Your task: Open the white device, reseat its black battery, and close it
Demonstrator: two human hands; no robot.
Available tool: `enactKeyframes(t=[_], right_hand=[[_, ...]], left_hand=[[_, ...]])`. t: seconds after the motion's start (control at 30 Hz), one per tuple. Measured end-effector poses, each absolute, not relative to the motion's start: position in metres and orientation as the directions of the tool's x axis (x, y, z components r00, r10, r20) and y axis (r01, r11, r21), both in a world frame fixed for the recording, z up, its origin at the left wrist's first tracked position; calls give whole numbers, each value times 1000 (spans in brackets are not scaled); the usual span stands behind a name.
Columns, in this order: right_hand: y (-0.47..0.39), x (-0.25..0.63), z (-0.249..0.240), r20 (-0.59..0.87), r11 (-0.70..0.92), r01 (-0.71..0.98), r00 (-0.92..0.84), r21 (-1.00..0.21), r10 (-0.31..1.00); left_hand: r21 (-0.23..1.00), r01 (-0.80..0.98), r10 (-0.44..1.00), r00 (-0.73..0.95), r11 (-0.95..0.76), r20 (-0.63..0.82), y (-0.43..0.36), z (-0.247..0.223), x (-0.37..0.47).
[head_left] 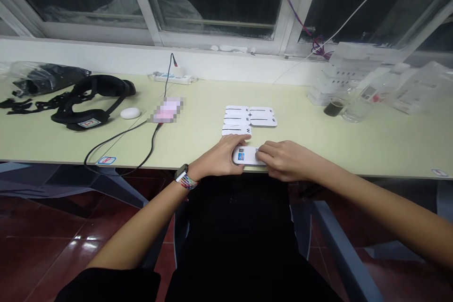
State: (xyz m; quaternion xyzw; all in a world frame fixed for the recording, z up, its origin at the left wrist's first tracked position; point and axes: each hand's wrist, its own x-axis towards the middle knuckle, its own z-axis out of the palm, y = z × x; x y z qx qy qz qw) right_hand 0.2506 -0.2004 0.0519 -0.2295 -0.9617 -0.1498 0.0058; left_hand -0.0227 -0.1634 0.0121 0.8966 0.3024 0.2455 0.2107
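Near the table's front edge, a white rounded card with small coloured prints lies between my two hands; it may be the top of a stack. My left hand grips its left end, thumb and fingers on opposite sides. At the right end, my right hand has its fingers curled together on the card, covering that part of it. Just beyond them, several white cards with a black line and a letter lie in two columns. The right column looks thicker, like a small stack.
To the left are a black headset, a white oval case, a blurred phone-like item on a cable, and a power strip. At right stand a cup with dark liquid, a clear bottle and white boxes.
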Motion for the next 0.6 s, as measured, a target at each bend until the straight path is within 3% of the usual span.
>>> enactKeyframes(t=[0.23, 0.5, 0.6], right_hand=[[-191, 256, 46, 214, 821, 571, -804, 15, 555], [-184, 246, 43, 233, 848, 530, -822, -24, 520], [-185, 239, 34, 227, 858, 514, -839, 28, 495]], left_hand=[[544, 437, 649, 703, -716, 290, -163, 11, -24], [536, 432, 643, 702, -726, 306, -163, 10, -25], [534, 425, 637, 704, -731, 313, -162, 9, -25]])
